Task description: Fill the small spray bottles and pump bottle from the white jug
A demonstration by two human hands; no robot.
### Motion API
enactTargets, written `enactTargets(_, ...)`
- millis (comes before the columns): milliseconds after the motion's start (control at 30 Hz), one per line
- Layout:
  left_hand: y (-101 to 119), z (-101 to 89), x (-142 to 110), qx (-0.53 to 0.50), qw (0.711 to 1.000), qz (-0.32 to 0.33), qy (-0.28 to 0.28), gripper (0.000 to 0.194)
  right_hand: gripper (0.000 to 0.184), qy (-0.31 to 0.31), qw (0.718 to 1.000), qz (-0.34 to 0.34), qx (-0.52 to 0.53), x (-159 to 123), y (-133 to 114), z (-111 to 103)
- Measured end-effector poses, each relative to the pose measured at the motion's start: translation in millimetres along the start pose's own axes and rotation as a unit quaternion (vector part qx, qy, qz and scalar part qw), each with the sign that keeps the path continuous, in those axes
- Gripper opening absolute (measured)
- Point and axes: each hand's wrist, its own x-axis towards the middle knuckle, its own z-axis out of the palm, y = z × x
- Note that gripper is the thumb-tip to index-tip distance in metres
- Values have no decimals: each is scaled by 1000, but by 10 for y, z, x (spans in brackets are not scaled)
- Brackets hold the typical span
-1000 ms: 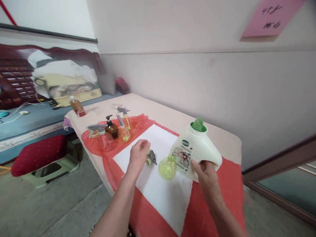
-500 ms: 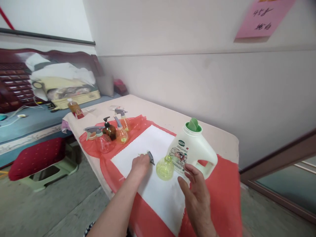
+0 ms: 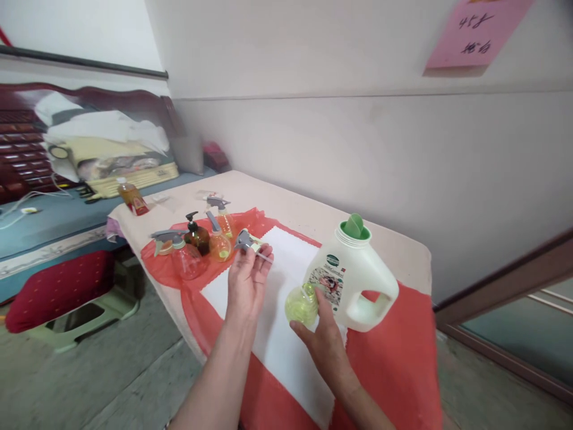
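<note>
The left hand (image 3: pixel 248 280) is turning its palm up and holding a grey spray top (image 3: pixel 245 240) near its fingertips, with a thin straw (image 3: pixel 264 257) poking out toward four o'clock. The right hand (image 3: pixel 324 334) is curling its thumb and fingers around a round yellow-green bottle (image 3: pixel 298 309). The bottle is leaning a little, with its mouth pointing toward one o'clock. It is showing over the white cloth (image 3: pixel 286 364); whether it is touching the cloth is hard to tell. From the bottle, the spray top is sitting at eleven o'clock, and a big pale jug (image 3: pixel 373 280) is standing close by at two o'clock. A brown pump bottle (image 3: pixel 199 237) is standing farther off, at ten o'clock.

The bottle is looking light, thin and smooth, so it may be slippery and squashy. Its fat belly is probably giving the best grip. The straw is looking bendy, so the spray top's hard grey body is likely the safer hold.
</note>
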Motion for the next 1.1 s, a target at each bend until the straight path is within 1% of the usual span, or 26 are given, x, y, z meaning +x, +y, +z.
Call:
enactTargets(67,-17,28,-56,-2,1000,11,1,24,82,4,1000,-18,-18,22,35,50)
enactTargets(133,-23,52,-103,15,999,42,-2,22,77,10,999,-31,-26,37,80,75)
enactTargets(233,-12,87,-161,48,994,98,-8,22,72,13,999,-32,-32,48,131,73)
enactTargets(300,-6,111,-194,65,991,118,-14,23,71,12,999,-28,-35,49,140,58)
enactTargets(433,-27,142,-252,86,987,137,-21,26,69,11,999,-35,-36,44,120,35)
enactTargets(533,-48,150,-274,91,985,146,-19,24,66,14,999,-43,-27,46,111,32)
enactTargets(700,-31,164,-274,90,982,166,1,24,67,18,999,-45,-14,57,121,32)
enactTargets(767,-35,170,-280,107,982,153,-2,26,67,19,999,-47,-9,58,127,35)
enactTargets(800,-50,171,-288,121,983,136,-13,26,67,19,999,-49,-7,58,130,39)
enactTargets(900,-160,172,-332,174,981,58,-70,26,72,15,998,-55,0,61,138,59)
enactTargets(967,-270,171,-371,219,969,7,-112,23,76,13,998,-57,3,63,129,71)
enactTargets(1033,-374,171,-406,264,952,-35,-151,19,76,12,998,-62,6,61,96,69)
enactTargets(1100,-439,172,-427,298,936,-69,-174,17,73,9,998,-65,11,51,36,46)
